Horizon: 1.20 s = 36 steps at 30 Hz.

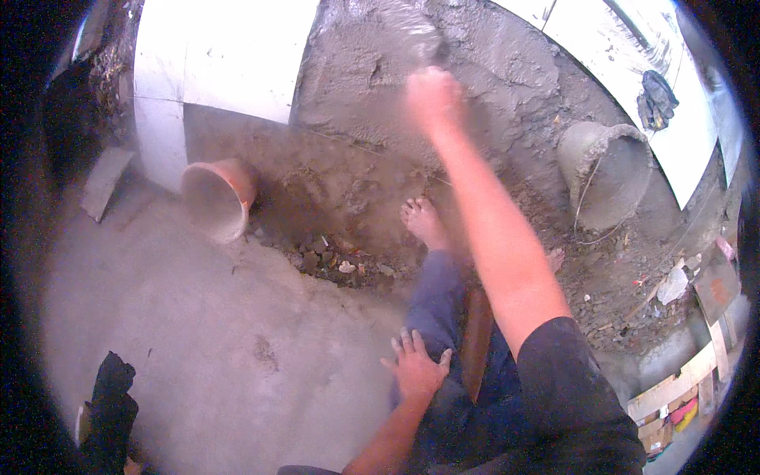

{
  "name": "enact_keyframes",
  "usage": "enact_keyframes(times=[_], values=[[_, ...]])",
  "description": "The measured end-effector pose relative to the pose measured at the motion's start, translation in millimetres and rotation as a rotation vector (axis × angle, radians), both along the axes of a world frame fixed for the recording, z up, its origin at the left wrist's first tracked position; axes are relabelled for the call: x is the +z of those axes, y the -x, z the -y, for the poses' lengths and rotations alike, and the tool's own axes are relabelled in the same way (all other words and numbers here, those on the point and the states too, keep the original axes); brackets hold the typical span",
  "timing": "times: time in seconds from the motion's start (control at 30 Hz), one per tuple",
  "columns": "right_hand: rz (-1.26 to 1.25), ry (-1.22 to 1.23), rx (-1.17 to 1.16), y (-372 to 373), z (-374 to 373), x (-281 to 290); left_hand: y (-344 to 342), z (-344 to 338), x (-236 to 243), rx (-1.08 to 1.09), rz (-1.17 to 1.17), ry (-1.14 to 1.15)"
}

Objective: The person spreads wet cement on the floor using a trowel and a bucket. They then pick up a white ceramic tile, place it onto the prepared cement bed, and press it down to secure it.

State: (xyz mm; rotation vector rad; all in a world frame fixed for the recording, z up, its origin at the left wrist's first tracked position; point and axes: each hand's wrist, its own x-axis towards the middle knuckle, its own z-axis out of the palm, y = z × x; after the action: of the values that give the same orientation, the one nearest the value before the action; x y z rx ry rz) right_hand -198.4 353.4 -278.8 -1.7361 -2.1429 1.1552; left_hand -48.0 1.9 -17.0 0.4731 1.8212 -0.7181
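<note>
My right hand [435,99] is closed on a trowel [416,36], its blurred blade on wet grey mortar [348,63] spread over the surface ahead of me. White tiles [218,55] border the mortar at upper left, with another run of white tiles [673,158] at upper right. My left hand [416,368] rests on my left leg near the knee, fingers spread. My bare foot [423,222] is on the dirt below the mortar. A thin string [352,143] crosses the mortar's lower part, partly hidden by my right arm.
An orange bucket [241,186] lies tipped at left; a mortar-caked bucket [578,158] lies at right with its wire handle. Dark gloves [657,99] sit on the right tiles. Also visible are rubble [332,261], concrete floor [237,332], dark cloth [111,396] and wooden boards [665,388].
</note>
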Motion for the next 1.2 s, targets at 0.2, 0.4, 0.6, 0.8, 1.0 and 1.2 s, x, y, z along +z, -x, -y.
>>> enact_keyframes(times=[0.2, 0.4, 0.6, 0.8, 1.0, 1.2], values=[[0.049, 0.004, -0.227, -70.3, -12.9, 15.4, -2.3, 6.4, 3.7, -0.063, -0.021, 0.001], [-0.555, 0.680, -0.673, -132.7, 50.4, 20.2, -12.8, 1.5, 0.2, -0.059, -0.013, -0.023], [-0.175, 0.493, -0.376, -230.9, 135.0, 148.6, -21.1, -1.9, 7.5, -0.049, -0.082, 0.007], [0.407, -0.112, -0.025, -410.9, 79.4, 228.2, -29.1, 0.4, 9.8, 0.003, -0.099, -0.011], [0.643, -0.123, 0.433, -439.0, -29.3, 132.2, -45.4, 5.0, 7.3, -0.011, -0.127, -0.070], [0.335, 0.504, 0.201, -439.9, -35.8, 130.7, -48.0, 0.4, 9.9, -0.021, -0.135, -0.021]])
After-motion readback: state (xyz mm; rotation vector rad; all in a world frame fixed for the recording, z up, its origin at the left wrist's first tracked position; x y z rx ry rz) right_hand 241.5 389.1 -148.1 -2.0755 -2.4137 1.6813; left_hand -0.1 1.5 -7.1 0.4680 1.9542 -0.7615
